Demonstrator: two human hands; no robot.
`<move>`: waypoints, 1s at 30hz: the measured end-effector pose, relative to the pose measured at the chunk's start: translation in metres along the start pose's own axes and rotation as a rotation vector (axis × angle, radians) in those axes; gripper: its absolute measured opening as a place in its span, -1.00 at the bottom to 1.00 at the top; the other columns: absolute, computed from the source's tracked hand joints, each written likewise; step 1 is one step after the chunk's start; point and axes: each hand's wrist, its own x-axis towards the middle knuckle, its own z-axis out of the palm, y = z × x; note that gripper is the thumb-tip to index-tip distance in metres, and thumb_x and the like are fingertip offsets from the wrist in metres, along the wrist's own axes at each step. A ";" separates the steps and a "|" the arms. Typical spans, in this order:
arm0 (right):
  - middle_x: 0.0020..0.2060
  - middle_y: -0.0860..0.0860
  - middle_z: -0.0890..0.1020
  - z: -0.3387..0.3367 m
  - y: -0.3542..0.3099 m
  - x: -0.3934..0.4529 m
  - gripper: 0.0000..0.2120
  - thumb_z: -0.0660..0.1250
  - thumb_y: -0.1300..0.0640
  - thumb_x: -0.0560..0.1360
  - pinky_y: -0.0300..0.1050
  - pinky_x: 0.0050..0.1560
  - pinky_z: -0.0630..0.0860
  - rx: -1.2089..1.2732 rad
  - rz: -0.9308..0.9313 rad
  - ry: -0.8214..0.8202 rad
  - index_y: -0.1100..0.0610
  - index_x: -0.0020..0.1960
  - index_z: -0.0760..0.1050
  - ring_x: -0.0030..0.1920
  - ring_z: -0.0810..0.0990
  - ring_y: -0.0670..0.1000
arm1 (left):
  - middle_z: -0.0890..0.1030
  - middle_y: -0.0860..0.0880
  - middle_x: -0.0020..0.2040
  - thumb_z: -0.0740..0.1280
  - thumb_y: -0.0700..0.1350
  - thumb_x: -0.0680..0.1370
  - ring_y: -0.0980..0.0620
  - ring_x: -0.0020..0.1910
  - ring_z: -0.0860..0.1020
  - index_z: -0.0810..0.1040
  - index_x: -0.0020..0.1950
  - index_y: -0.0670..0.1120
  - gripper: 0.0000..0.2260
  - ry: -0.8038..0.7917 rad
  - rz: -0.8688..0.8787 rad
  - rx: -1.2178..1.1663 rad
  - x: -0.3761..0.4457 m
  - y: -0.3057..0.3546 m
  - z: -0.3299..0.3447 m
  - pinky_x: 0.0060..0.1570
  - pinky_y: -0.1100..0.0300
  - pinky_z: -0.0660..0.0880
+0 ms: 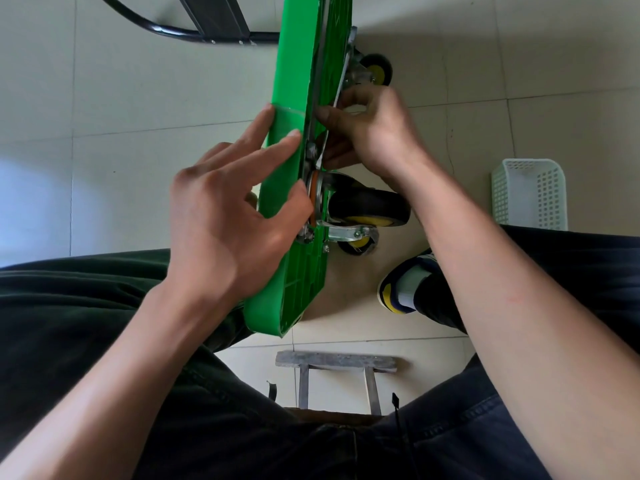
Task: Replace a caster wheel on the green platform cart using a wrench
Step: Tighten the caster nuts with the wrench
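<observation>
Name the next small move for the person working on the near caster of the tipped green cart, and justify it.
Probably turn the wrench a short stroke on the fastener above the near caster. The right hand grips it against the green cart, which the left hand steadies on edge. Tightening or loosening cannot be told.

No readable text anywhere — no labels, brands or numbers (cart included).

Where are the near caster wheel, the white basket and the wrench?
near caster wheel (370, 204), head view, on its black tyre.
white basket (530, 192), head view, on its perforated front wall.
wrench (341, 86), head view, on the shaft above the right hand (370, 133).
</observation>
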 end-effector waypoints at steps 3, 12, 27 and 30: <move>-0.31 0.23 0.66 -0.003 0.005 0.006 -0.67 0.45 0.13 0.57 -0.04 -0.32 0.66 0.047 0.105 -0.038 0.36 0.17 0.52 -0.37 0.70 0.15 | 0.57 -0.09 0.36 0.42 -0.10 0.49 -0.01 0.01 0.69 0.64 0.28 -0.07 -0.65 0.002 0.005 0.004 0.000 0.000 0.000 -0.17 0.01 0.66; -0.36 0.10 0.69 -0.012 0.036 0.020 -0.80 0.32 0.15 0.63 -0.22 -0.30 0.64 0.392 0.611 -0.315 0.25 -0.11 0.53 -0.42 0.67 -0.04 | 0.56 -0.10 0.37 0.42 -0.12 0.50 -0.02 0.03 0.69 0.63 0.29 -0.08 -0.65 -0.002 0.004 -0.001 -0.001 0.000 0.000 -0.20 0.00 0.66; -0.17 0.24 0.72 -0.021 0.013 -0.007 -0.87 0.36 0.18 0.62 0.12 -0.13 0.70 0.246 -0.113 0.035 0.21 0.09 0.46 -0.21 0.74 0.25 | 0.56 -0.11 0.37 0.41 -0.07 0.50 0.02 0.05 0.68 0.61 0.31 -0.07 -0.63 -0.010 0.001 -0.003 0.000 -0.001 -0.001 -0.15 0.03 0.66; -0.22 0.17 0.71 -0.019 0.002 -0.012 -0.86 0.40 0.19 0.59 0.16 -0.17 0.70 0.087 -0.227 0.011 0.22 0.06 0.47 -0.23 0.74 0.21 | 0.56 -0.11 0.37 0.40 -0.07 0.50 0.02 0.04 0.68 0.61 0.31 -0.07 -0.63 -0.015 0.002 0.005 0.000 0.000 -0.001 -0.14 0.03 0.66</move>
